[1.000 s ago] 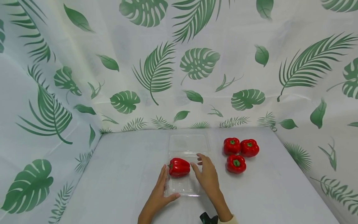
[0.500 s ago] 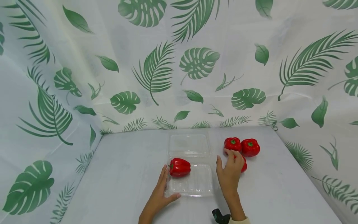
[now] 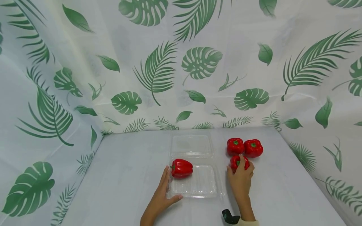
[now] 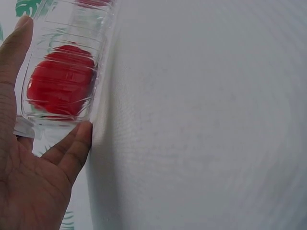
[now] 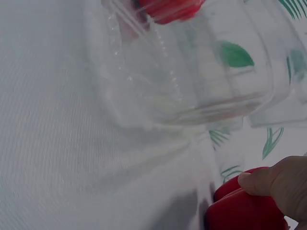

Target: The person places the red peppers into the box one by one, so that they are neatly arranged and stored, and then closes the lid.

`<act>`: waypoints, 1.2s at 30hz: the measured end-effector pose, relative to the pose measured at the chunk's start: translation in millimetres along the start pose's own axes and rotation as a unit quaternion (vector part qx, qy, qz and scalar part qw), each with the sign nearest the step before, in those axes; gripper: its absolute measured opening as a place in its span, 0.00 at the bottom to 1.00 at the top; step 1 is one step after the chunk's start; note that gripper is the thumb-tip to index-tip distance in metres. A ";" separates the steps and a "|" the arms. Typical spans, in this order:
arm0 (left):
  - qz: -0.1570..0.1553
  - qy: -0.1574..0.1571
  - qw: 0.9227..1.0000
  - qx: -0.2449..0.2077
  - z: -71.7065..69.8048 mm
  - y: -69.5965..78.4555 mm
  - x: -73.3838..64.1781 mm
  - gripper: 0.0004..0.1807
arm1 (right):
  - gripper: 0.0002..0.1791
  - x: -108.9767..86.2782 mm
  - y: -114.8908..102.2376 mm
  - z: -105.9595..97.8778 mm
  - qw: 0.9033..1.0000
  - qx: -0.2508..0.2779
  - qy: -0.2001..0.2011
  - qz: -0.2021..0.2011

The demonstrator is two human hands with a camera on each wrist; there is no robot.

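Note:
A clear plastic clamshell box point(image 3: 205, 183) lies on the table, its lid point(image 3: 191, 145) folded back away from me. One red bell pepper point(image 3: 182, 169) lies on its side in the left part of the tray, its stem toward the left. My left hand point(image 3: 160, 197) rests against the tray's near left corner, fingers straight along the side wall and thumb at the front edge. Right of the box, my right hand point(image 3: 241, 181) grips another red bell pepper point(image 3: 234, 162), fingers over its top. In the right wrist view the thumb point(image 5: 261, 182) presses on that pepper.
Two more red bell peppers, one at left point(image 3: 235, 146) and one at right point(image 3: 253, 148), stand just behind the gripped one. A leaf-print sheet point(image 3: 158, 72) hangs around the white table point(image 3: 127, 163). A dark device point(image 3: 230, 217) sits at my right wrist.
My right hand has moved right, from beside the pepper in the tray to the nearest loose pepper, and now grips it. The left hand has stayed at the tray corner.

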State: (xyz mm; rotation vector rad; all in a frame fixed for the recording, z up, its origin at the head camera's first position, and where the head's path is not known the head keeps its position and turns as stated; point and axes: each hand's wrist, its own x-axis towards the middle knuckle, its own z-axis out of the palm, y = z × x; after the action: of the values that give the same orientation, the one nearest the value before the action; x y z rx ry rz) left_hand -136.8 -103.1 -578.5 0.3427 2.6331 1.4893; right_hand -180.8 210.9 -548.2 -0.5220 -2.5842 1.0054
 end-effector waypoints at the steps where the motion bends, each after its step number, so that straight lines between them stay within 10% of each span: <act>1: 0.001 0.000 1.000 -0.001 0.0 0.0 0.2 0.62 | 0.43 0.6 1.1 0.2 1.000 0.004 0.003 0.001; 13: 0.001 0.000 1.000 0.000 -1.7 -0.3 2.1 0.61 | 0.49 -1.9 6.3 0.5 0.994 0.099 0.016 0.034; 23: -0.002 -0.003 1.000 -0.002 -2.0 -0.6 1.4 0.61 | 0.49 0.5 -6.4 -19.6 0.972 0.228 0.042 0.041; 28: -0.001 -0.003 1.000 -0.009 -1.1 -0.3 0.3 0.61 | 0.47 0.3 -9.8 -25.7 0.947 0.319 0.007 0.043; 36: -0.004 -0.003 1.000 -0.018 -1.0 1.2 0.7 0.61 | 0.43 0.4 -14.7 -24.5 0.878 0.464 -0.040 0.106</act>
State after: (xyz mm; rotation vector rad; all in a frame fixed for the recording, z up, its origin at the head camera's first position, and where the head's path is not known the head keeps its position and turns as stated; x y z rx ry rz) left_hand -137.5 -103.2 -577.0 0.3315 2.5954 1.5293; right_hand -174.2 215.1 -520.7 -0.4825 -1.7738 2.1624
